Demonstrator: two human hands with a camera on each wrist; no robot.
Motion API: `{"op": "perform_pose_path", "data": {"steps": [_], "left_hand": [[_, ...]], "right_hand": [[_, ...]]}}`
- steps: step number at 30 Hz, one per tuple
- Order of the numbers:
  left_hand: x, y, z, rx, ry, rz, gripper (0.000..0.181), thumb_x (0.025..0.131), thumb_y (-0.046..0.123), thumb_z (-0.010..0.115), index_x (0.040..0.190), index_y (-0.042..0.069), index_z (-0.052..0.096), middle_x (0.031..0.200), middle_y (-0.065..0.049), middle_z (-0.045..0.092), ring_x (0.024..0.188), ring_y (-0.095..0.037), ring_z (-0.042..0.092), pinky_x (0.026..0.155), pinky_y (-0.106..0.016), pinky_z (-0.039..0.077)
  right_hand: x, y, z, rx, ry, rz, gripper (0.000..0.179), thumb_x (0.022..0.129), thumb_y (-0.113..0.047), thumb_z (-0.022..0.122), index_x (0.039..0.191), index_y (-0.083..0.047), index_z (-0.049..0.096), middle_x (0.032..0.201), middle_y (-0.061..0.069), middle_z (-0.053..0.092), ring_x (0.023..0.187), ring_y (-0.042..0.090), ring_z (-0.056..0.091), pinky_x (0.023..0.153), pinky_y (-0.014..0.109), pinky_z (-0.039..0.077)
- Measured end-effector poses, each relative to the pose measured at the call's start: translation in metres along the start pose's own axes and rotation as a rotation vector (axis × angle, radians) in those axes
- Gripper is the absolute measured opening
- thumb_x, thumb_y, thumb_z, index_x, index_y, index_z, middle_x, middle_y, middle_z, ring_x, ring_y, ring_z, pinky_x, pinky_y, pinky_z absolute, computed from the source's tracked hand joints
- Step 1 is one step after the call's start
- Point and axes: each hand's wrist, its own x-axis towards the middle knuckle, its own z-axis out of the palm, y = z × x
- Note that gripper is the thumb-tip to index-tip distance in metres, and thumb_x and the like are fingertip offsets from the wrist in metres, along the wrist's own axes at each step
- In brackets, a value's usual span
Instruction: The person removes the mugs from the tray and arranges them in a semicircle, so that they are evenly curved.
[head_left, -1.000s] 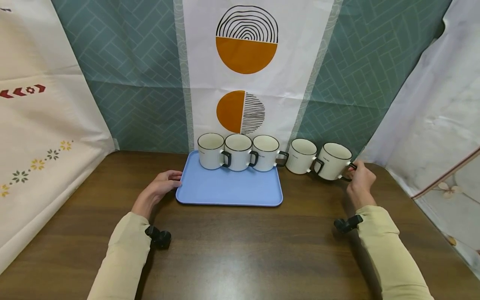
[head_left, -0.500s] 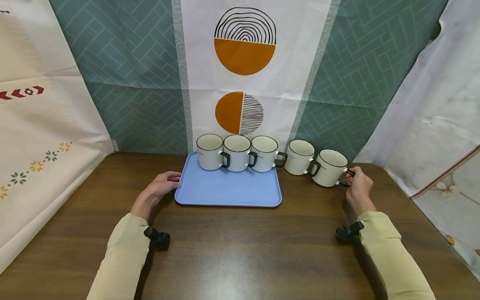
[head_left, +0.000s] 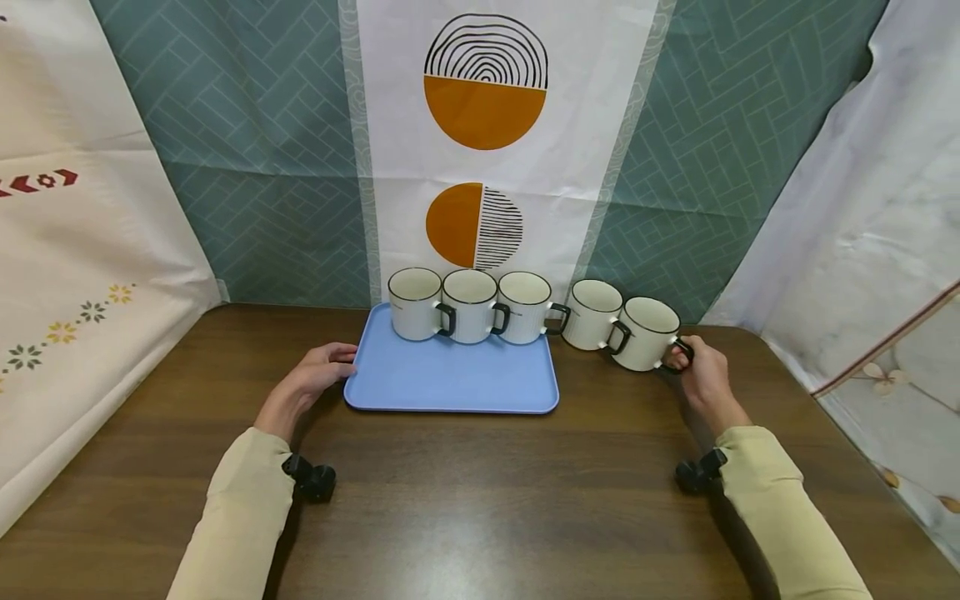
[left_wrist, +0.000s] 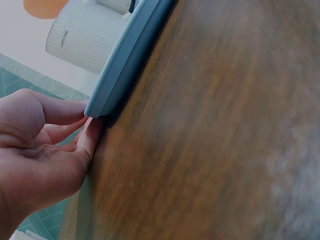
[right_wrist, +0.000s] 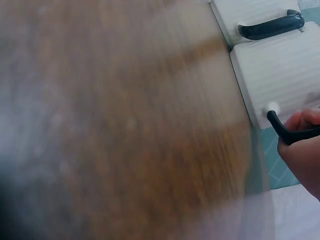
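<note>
Through the head view I have the tray [head_left: 457, 379] lying flat on the table [head_left: 480, 517], its left side pinched at the rim [left_wrist: 125, 70] by finger and thumb of the left hand [head_left: 315, 373]. I take that as a steadying hold: enough to stop the tray sliding, low at the edge and out of the mugs' way.

Three stand upright in a row along the tray's far side: the first mug [head_left: 415, 317], the second mug [head_left: 465, 321] and the third mug [head_left: 519, 321]. Each handle points right, which I think lets the bodies sit close; the third's juts past the tray's right edge.

Off the tray, the fourth mug [head_left: 588, 321] stands on the table just to the right. Beside it, the right hand [head_left: 705, 373] has its fingers curled round the handle [right_wrist: 292, 136] of the fifth mug [head_left: 643, 340]. Gripping there suits a right-facing handle, since the palm comes in from the outer side and the mug's body stays clear. The fourth mug's handle [right_wrist: 270, 27] overlaps the fifth mug in the head view; I can't tell whether they touch, nor whether the fifth mug's base meets the wood.
</note>
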Motion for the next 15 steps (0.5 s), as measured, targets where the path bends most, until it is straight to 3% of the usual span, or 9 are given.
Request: {"op": "perform_pose_path", "data": {"steps": [8,13,15], "left_hand": [[-0.0037,0.0014,-0.0017,0.007,-0.001,-0.015,0.053,0.098,0.001,0.047,0.144,-0.013,0.026,0.141,-0.032,0.034,0.126,-0.041,0.037,0.109,-0.051,0.028],[-0.0025,0.0000,-0.0012,0.002,0.000,0.008,0.051,0.098,0.000,0.047,0.143,-0.014,0.026,0.140,-0.032,0.034,0.125,-0.041,0.037,0.109,-0.051,0.029],[-0.0013,-0.0004,-0.0006,0.002,-0.001,0.015,0.051,0.098,-0.001,0.047,0.143,-0.014,0.027,0.139,-0.032,0.035,0.125,-0.040,0.038,0.108,-0.051,0.029]], "right_hand": [[-0.0045,0.0032,-0.0001,-0.132,-0.134,-0.007,0.047,0.099,0.002,0.027,0.063,-0.001,0.057,0.057,0.002,0.045,0.055,0.014,0.040,0.058,0.025,0.037],[-0.0065,0.0007,-0.0004,-0.226,-0.115,0.003,0.044,0.100,-0.001,0.032,0.067,-0.002,0.061,0.061,0.001,0.053,0.056,0.011,0.048,0.059,0.022,0.042],[-0.0074,-0.0028,-0.0009,-0.344,-0.074,-0.003,0.040,0.101,-0.006,0.038,0.069,-0.003,0.062,0.063,-0.002,0.057,0.057,0.009,0.051,0.061,0.019,0.044]]}}
